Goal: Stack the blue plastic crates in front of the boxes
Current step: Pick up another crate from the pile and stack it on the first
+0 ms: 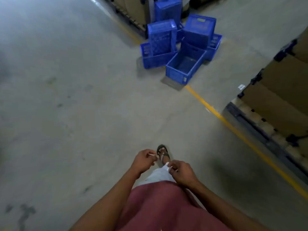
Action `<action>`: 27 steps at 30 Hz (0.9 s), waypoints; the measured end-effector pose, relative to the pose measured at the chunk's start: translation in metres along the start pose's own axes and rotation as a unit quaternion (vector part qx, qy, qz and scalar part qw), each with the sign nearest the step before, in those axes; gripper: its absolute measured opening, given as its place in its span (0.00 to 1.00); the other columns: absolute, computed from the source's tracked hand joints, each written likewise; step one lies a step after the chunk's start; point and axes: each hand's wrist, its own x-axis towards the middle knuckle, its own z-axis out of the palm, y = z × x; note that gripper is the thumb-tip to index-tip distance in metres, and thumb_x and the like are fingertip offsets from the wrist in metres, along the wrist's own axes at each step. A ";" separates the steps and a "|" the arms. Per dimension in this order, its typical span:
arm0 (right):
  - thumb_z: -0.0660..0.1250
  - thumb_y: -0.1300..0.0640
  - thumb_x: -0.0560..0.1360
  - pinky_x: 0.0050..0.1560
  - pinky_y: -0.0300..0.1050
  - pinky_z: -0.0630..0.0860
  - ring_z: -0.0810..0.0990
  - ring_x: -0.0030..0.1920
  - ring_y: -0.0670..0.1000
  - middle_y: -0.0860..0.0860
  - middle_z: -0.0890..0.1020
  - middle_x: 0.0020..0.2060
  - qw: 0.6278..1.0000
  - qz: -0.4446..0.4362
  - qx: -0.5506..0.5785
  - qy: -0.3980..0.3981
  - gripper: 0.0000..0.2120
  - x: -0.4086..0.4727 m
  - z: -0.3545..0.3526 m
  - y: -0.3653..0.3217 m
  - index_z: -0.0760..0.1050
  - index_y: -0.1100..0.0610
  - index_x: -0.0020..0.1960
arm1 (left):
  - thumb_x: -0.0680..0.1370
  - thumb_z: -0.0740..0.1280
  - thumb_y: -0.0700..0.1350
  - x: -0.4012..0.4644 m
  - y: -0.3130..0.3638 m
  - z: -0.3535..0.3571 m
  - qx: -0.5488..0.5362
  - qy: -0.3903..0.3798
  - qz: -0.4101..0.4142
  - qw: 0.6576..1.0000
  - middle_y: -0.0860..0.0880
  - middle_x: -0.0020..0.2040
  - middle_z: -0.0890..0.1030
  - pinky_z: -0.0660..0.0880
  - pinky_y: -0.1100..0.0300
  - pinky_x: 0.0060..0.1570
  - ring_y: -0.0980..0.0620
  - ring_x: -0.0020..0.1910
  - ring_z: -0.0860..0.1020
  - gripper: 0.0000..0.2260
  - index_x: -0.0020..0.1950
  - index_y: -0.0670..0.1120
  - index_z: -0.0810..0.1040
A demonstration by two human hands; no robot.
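Warehouse, concrete floor [83, 97], yellow lane line [233, 127], palletised cardboard boxes [283, 90]

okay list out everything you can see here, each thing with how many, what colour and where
blue crates: about six or seven in a jumble, exact count unclear, blue, on the floor ahead at top centre; the nearest sits open side up, others stand on end
cardboard boxes: a row, brown, on a dark pallet along the right edge; more at top centre behind the crates
floor line: one, yellow, running diagonally from the crates toward lower right
floor: grey concrete, with dark stains
sandal: one visible, dark, on the forward foot
left hand: one, pinching something small and white
right hand: one, pinching a small white piece too
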 end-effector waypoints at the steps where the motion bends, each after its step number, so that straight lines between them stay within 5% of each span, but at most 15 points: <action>1: 0.67 0.49 0.72 0.49 0.43 0.79 0.84 0.47 0.47 0.45 0.86 0.47 1.000 0.011 0.021 0.011 0.11 0.020 -0.017 0.002 0.80 0.47 0.54 | 0.76 0.72 0.44 0.023 0.024 0.004 0.001 -0.011 0.006 1.000 0.46 0.46 0.85 0.76 0.62 0.36 0.50 0.41 0.84 0.08 0.55 0.49 0.81; 15: 0.68 0.51 0.72 0.50 0.47 0.81 0.85 0.42 0.47 0.44 0.85 0.42 0.985 0.067 0.077 0.136 0.07 0.321 -0.335 -0.054 0.79 0.41 0.49 | 0.79 0.71 0.44 0.312 0.376 -0.032 -0.025 -0.056 0.035 0.997 0.47 0.44 0.84 0.74 0.59 0.38 0.51 0.37 0.81 0.08 0.57 0.46 0.81; 22: 0.68 0.53 0.71 0.53 0.46 0.81 0.83 0.44 0.42 0.43 0.86 0.44 0.986 0.050 0.117 0.111 0.08 0.492 -0.413 -0.083 0.79 0.39 0.43 | 0.79 0.70 0.43 0.433 0.498 -0.050 -0.085 -0.043 0.022 0.995 0.48 0.45 0.85 0.75 0.59 0.38 0.51 0.38 0.82 0.07 0.57 0.47 0.82; 27: 0.67 0.50 0.69 0.51 0.51 0.82 0.85 0.41 0.48 0.47 0.85 0.42 0.993 0.031 0.097 0.061 0.05 0.627 -0.494 -0.110 0.78 0.41 0.44 | 0.79 0.69 0.44 0.511 0.582 -0.088 -0.088 0.012 0.001 0.996 0.48 0.44 0.85 0.74 0.59 0.37 0.52 0.38 0.82 0.07 0.57 0.47 0.81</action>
